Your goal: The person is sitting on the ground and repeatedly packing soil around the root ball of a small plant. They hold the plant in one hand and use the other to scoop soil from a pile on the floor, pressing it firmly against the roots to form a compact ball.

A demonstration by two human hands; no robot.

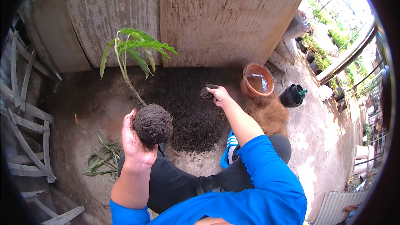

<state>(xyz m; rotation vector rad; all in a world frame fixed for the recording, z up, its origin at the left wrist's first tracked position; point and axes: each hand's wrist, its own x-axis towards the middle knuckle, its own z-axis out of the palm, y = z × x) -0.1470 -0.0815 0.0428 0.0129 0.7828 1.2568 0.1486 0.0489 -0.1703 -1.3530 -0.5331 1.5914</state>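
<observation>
My left hand (137, 145) cups a rounded ball of dark soil (153, 124) from below and along its left side. Out of that ball rises the stem of a leafy plant (137, 42), its wavy green leaves leaning away from me. To the right, my right hand (220, 95) grips a clump of dark soil (208, 92) between thumb and fingers. Beneath both hands, a heap of loose dark soil (200, 122) spreads over the concrete floor. The roots are hidden inside the ball.
A terracotta pot (257, 79) holding water stands beyond brown fibre (268, 114). Nested black plastic pots (292, 96) lie farther right. Cut leaves (104, 161) rest at left, near wooden slats (31, 145). Large boards (225, 18) close off the far side; filled sacks (282, 51) lean beside them.
</observation>
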